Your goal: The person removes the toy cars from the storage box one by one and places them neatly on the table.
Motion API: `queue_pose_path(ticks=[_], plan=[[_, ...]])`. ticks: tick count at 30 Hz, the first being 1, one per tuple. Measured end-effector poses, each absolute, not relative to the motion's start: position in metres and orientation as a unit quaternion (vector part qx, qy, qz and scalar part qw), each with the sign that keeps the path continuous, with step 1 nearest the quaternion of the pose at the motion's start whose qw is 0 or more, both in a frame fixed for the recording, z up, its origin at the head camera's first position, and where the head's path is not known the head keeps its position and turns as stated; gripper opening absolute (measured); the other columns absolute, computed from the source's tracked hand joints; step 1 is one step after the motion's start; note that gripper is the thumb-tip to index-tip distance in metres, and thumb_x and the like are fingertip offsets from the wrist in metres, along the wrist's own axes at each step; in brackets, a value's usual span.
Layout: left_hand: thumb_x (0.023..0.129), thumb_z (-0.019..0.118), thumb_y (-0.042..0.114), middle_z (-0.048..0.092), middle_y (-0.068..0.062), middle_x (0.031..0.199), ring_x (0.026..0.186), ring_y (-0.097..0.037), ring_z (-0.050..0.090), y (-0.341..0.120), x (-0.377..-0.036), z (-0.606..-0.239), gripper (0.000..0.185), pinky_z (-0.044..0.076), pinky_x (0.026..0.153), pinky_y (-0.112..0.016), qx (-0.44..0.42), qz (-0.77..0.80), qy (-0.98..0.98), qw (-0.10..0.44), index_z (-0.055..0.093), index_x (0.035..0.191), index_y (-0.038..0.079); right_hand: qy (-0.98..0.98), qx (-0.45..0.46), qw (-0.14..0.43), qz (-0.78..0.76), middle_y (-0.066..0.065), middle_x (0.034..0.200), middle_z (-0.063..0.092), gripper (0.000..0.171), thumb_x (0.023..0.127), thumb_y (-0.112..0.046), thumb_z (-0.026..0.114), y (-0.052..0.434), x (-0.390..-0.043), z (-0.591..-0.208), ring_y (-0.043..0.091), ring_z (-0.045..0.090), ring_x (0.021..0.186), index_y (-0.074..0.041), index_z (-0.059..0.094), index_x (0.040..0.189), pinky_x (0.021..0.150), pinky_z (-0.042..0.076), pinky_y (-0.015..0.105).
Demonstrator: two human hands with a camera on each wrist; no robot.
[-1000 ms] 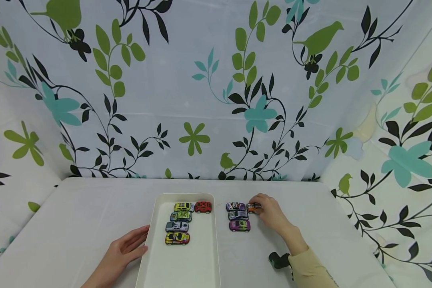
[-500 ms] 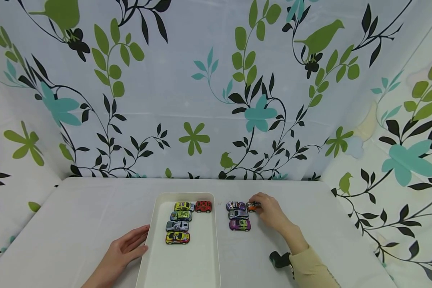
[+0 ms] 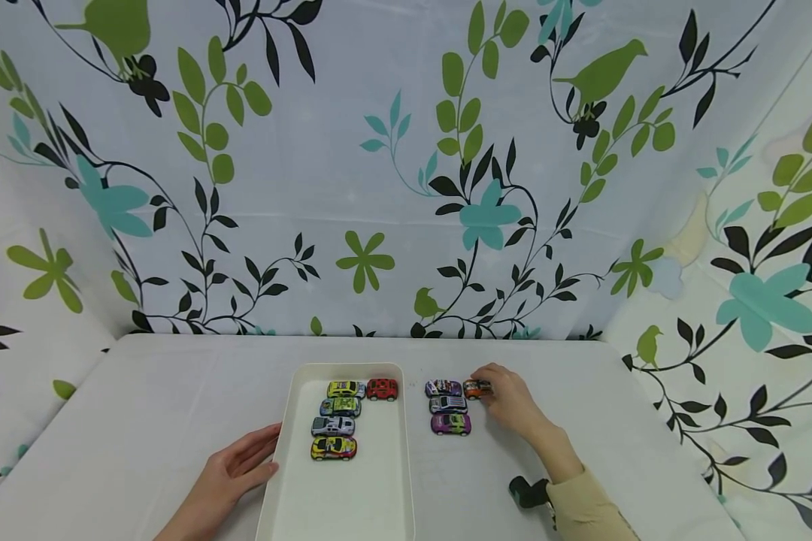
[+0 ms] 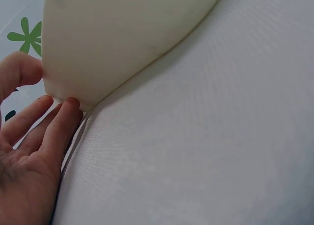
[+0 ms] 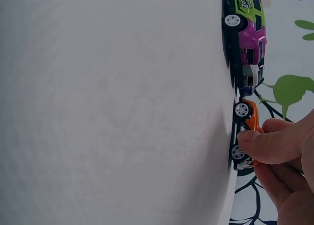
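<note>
Between thumb and fingers, my right hand (image 3: 514, 400) pinches a small orange toy car (image 3: 474, 388) standing on the table. Its wheels show in the right wrist view, where my thumb (image 5: 270, 144) lies along its side. Just left of it, a column of three toy cars includes a purple and green car (image 3: 451, 424). My left hand (image 3: 226, 473) touches the outer left wall of a white tray (image 3: 338, 503) with fairly straight fingers. Inside the tray, a red toy car (image 3: 382, 388) stands beside a column of several cars, the nearest a yellow car (image 3: 334, 448).
A black object (image 3: 529, 492) sits by the right sleeve (image 3: 585, 507), partly hidden by it. White cloth covers the table (image 3: 156, 406). A curtain (image 3: 406, 150) patterned with leaves and birds hangs behind and at both sides.
</note>
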State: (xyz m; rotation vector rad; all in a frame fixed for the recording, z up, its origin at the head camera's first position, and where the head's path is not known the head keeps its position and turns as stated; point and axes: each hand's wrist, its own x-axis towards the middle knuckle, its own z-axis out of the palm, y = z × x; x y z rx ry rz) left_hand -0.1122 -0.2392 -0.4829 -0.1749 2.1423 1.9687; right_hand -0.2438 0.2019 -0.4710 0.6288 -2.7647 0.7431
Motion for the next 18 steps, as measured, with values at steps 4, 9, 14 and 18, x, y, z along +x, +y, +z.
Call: queue_pose_path(ticks=[4, 9, 14, 18], plan=[[0.093, 0.072, 0.02, 0.042, -0.017, 0.155, 0.13, -0.008, 0.053, -0.24, -0.112, -0.483, 0.068, 0.053, 0.098, -0.025, -0.062, 0.671, 0.73, 0.114, 0.041, 0.15, 0.004, -0.939, 0.205, 0.104, 0.258, 0.013, 0.113, 0.07, 0.039, 0.074, 0.015, 0.074, 0.205, -0.243, -0.472, 0.035, 0.064, 0.112, 0.0, 0.072, 0.11, 0.099, 0.052, 0.051], [0.092, 0.072, 0.02, 0.042, -0.015, 0.156, 0.128, -0.002, 0.054, -0.24, -0.113, -0.483, 0.068, 0.053, 0.099, -0.025, -0.063, 0.674, 0.727, 0.117, 0.041, 0.151, 0.005, -0.94, 0.195, 0.101, 0.26, 0.015, 0.12, 0.068, 0.041, 0.077, 0.012, 0.074, 0.208, -0.242, -0.47, 0.037, 0.061, 0.119, 0.001, 0.069, 0.116, 0.103, 0.049, 0.053], [0.093, 0.072, 0.021, 0.041, -0.016, 0.156, 0.121, 0.007, 0.054, -0.241, -0.113, -0.484, 0.068, 0.053, 0.099, -0.024, -0.054, 0.675, 0.727, 0.116, 0.04, 0.151, 0.005, -0.938, 0.199, 0.115, 0.258, 0.015, 0.124, 0.066, 0.041, 0.08, 0.006, 0.076, 0.203, -0.238, -0.462, 0.037, 0.059, 0.122, 0.0, 0.068, 0.12, 0.104, 0.048, 0.054], [0.093, 0.071, 0.021, 0.041, -0.016, 0.156, 0.12, 0.008, 0.054, -0.241, -0.112, -0.483, 0.068, 0.053, 0.099, -0.024, -0.055, 0.675, 0.726, 0.116, 0.04, 0.151, 0.005, -0.931, 0.217, 0.127, 0.266, 0.013, 0.123, 0.067, 0.041, 0.081, 0.002, 0.079, 0.192, -0.233, -0.448, 0.035, 0.06, 0.12, -0.001, 0.068, 0.121, 0.101, 0.05, 0.053]])
